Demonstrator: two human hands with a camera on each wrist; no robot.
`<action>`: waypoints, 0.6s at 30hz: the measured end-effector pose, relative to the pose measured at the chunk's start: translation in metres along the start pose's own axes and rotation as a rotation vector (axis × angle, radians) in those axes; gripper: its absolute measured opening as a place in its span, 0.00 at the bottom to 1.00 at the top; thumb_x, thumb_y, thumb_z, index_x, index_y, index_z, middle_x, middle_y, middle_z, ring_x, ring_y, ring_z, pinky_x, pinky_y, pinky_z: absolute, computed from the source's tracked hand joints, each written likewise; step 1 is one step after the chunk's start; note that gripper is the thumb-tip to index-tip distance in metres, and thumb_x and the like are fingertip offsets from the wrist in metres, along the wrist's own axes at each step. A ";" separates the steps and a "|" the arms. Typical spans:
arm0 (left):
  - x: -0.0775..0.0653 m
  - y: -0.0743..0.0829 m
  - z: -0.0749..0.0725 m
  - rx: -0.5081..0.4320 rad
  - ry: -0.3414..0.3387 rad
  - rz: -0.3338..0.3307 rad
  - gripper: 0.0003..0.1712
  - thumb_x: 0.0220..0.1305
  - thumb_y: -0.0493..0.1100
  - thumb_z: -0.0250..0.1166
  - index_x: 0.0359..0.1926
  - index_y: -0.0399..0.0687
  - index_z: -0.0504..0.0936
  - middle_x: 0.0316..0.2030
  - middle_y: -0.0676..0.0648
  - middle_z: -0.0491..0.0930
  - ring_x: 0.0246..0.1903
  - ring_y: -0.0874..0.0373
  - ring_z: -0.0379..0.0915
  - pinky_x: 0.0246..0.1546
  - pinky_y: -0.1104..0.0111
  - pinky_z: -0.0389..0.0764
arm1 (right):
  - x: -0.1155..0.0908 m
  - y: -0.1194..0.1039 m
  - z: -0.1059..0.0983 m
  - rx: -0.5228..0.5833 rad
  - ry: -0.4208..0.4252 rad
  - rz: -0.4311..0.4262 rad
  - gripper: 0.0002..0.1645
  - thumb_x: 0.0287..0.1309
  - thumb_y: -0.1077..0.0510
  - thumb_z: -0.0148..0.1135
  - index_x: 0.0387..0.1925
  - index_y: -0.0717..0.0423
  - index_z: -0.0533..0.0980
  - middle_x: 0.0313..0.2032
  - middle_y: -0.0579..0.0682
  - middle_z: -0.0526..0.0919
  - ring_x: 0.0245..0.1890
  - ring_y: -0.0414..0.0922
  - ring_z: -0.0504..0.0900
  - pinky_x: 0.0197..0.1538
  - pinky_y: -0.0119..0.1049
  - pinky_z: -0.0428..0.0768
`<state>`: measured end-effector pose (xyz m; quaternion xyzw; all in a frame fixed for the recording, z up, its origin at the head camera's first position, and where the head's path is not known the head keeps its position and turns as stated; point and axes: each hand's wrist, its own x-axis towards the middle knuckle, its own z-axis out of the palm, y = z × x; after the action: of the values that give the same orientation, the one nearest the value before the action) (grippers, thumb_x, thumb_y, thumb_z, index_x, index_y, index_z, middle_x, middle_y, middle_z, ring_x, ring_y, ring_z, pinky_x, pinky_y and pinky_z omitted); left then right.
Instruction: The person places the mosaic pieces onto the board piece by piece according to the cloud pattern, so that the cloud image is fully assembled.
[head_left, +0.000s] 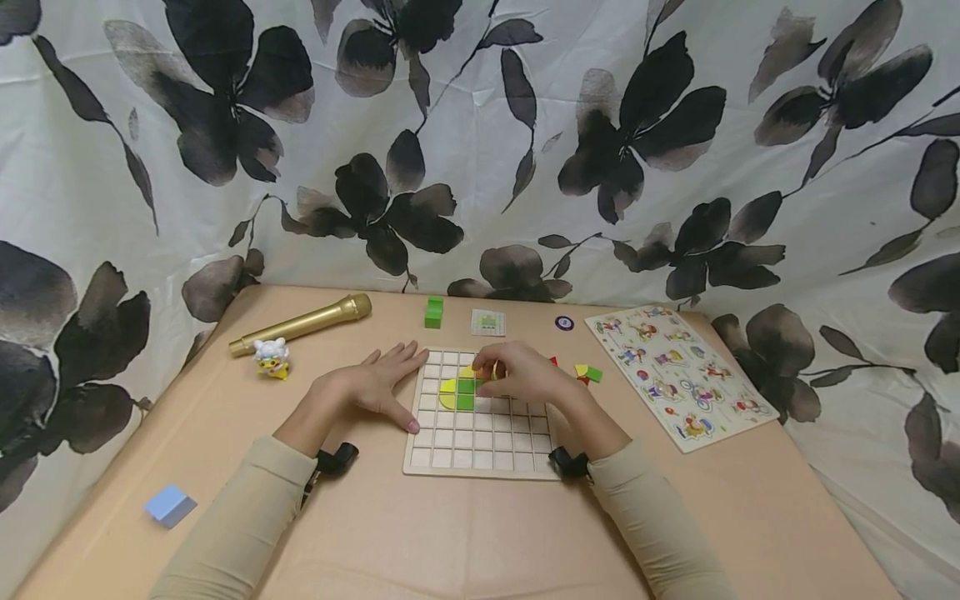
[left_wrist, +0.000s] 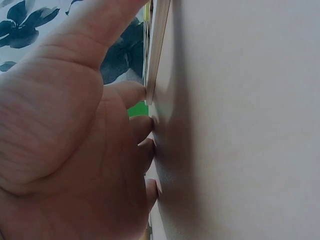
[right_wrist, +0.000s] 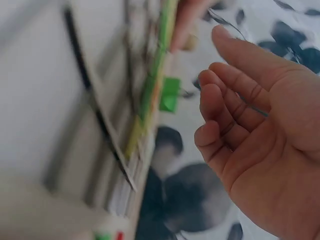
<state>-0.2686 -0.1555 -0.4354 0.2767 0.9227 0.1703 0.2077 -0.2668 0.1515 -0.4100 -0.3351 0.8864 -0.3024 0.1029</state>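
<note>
A white grid board [head_left: 480,460] with a wooden rim lies on the table. Yellow pieces [head_left: 447,394] and green square pieces [head_left: 465,402] sit together in its upper left cells. My left hand [head_left: 375,387] rests spread at the board's left edge, thumb by the rim; the left wrist view shows its fingertips down on the tabletop. Over the upper middle of the board is my right hand [head_left: 525,372], its fingers loosely bent. In the right wrist view nothing shows between that hand's thumb and fingers, which are apart from the board.
Loose red, yellow and green pieces [head_left: 592,373] lie right of the board. Behind it are a green block [head_left: 433,312], a small card [head_left: 488,322] and a round disc [head_left: 564,322]. A gold microphone [head_left: 300,325], toy figure [head_left: 272,358], blue block [head_left: 170,506] and picture board [head_left: 678,375] flank it.
</note>
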 end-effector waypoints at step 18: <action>0.000 0.002 -0.002 -0.004 -0.007 -0.008 0.78 0.46 0.75 0.77 0.85 0.48 0.43 0.84 0.38 0.34 0.83 0.38 0.27 0.81 0.38 0.35 | -0.049 0.046 -0.072 -0.037 0.104 0.168 0.17 0.61 0.63 0.73 0.52 0.58 0.83 0.48 0.59 0.86 0.43 0.50 0.81 0.43 0.40 0.82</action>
<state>-0.2688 -0.1544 -0.4332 0.2732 0.9227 0.1701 0.2122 -0.2821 0.2451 -0.3816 -0.2452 0.9211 -0.2931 0.0753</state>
